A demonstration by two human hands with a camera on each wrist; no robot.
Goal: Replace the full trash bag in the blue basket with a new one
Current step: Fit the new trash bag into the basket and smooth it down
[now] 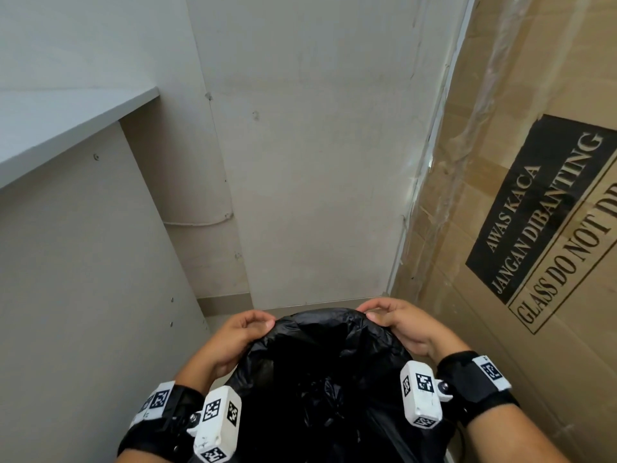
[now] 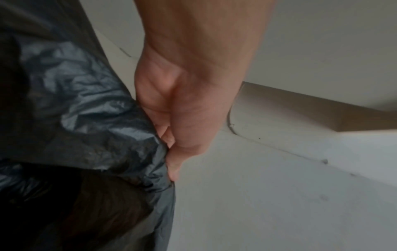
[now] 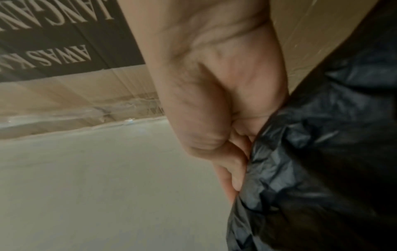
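A black trash bag fills the lower middle of the head view, its mouth open towards me. My left hand pinches the bag's far left rim between thumb and curled fingers. My right hand pinches the far right rim the same way. In the left wrist view the left hand grips bunched black plastic. In the right wrist view the right hand curls round the crinkled bag edge. The blue basket is hidden by the bag.
A tall cardboard box marked "GLASS DO NOT DROP" stands close on the right. A grey cabinet side with a counter top stands on the left. A pale wall closes the narrow gap ahead.
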